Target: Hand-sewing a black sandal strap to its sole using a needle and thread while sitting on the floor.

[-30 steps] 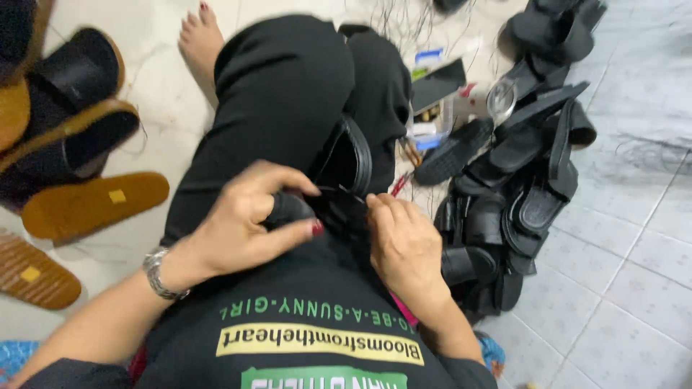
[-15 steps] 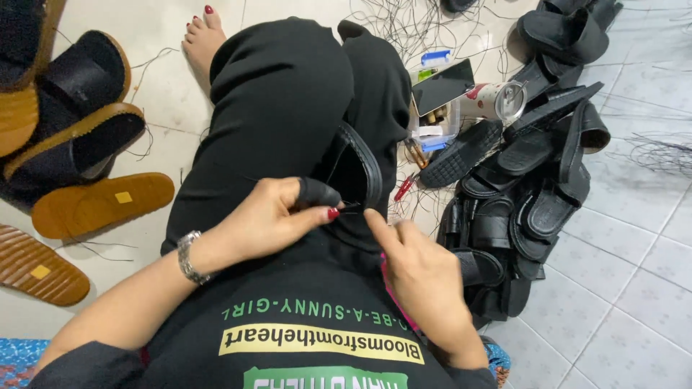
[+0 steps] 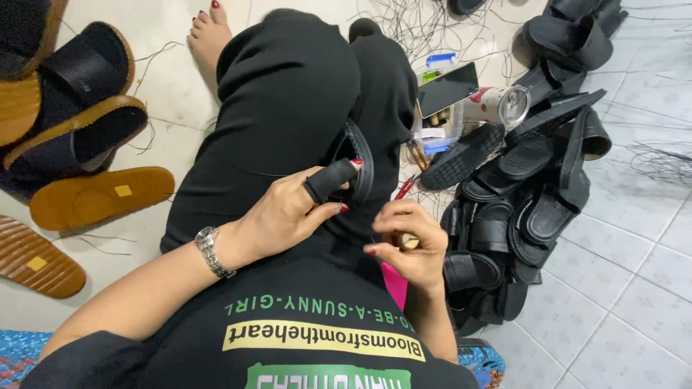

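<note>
I'm seeing matt black sandal (image 3: 358, 167) leather-like material under my left hand (image 3: 288, 212), whose forefinger wears a black cloth sleeve. A shiny metal wristwatch (image 3: 210, 251) glints. The floor tiles (image 3: 634, 238) look glossy and smooth. At left, tan soles (image 3: 94, 196) look matt, one ribbed. A glossy metal tumbler (image 3: 497, 106) lies far right.

The black sandal (image 3: 357, 169) on the lap is the middle of it all. To its right, a heap of black sandals (image 3: 526, 194), a plastic box (image 3: 440, 130), a phone (image 3: 447, 88) and a metal cup (image 3: 501, 104) block the way. To its left, past the leg, bare floor (image 3: 173, 79) leaves room before the brown soles (image 3: 97, 196)
</note>
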